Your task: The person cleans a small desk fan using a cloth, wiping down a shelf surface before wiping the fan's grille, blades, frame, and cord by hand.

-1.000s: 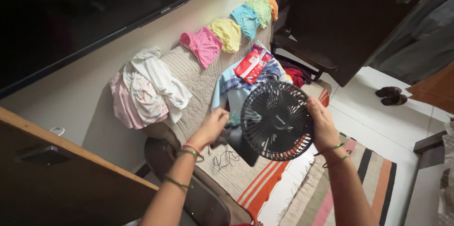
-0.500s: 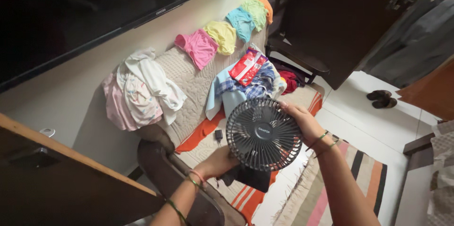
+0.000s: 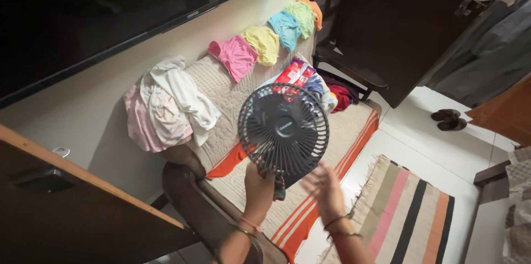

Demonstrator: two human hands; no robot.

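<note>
At the far left, a dark wooden cabinet (image 3: 72,208) filled the lower corner, with a large black screen (image 3: 110,15) mounted on the wall above. Beside these stood a sofa (image 3: 232,98) with a beige quilted cover. A heap of white and pink garments (image 3: 166,106) was draped over its back, and a row of small garments (image 3: 271,37) in pink, yellow, blue, green and orange ran along the back towards the far end. A pile of mixed clothes (image 3: 310,81) lay on the seat.

The small black fan (image 3: 284,128) was held upright in the air over the sofa seat, its round grille facing the camera. The left hand (image 3: 259,184) was closed around the fan's base from below, fingers wrapped on it. The right hand (image 3: 323,186) was just beside the fan's lower right edge, blurred, fingers spread and loose, holding nothing; whether it touched the grille could not be determined. Both wrists carried thin bangles.

To the right, a striped rug (image 3: 409,208) lay on the white tiled floor. A pair of dark sandals (image 3: 448,119) sat further off near a dark wooden wardrobe (image 3: 398,26).
</note>
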